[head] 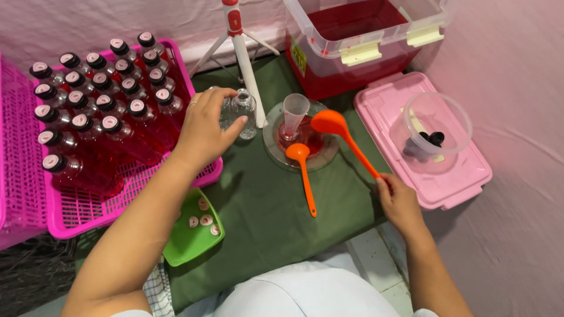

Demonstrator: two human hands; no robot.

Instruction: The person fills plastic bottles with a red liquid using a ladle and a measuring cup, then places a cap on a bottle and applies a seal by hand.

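Observation:
My left hand [205, 126] grips a small empty clear bottle [242, 110] standing on the green cloth [264, 205], beside a white tripod leg [248, 70]. My right hand [399, 202] holds the end of an orange ladle [333, 123], whose bowl hovers over a clear round dish [282, 155] of red liquid. A clear funnel [295, 108] stands in that dish. A second, smaller orange spoon [301, 161] rests with its bowl on the dish's edge and its handle on the cloth.
A pink basket [76, 211] at the left holds several capped bottles of red liquid. A green tray [188, 235] carries a few caps. At the back stands a clear tub [352, 53] of red liquid; on a pink lidded box [452, 182] at the right sits a clear bowl [437, 126] with dark caps.

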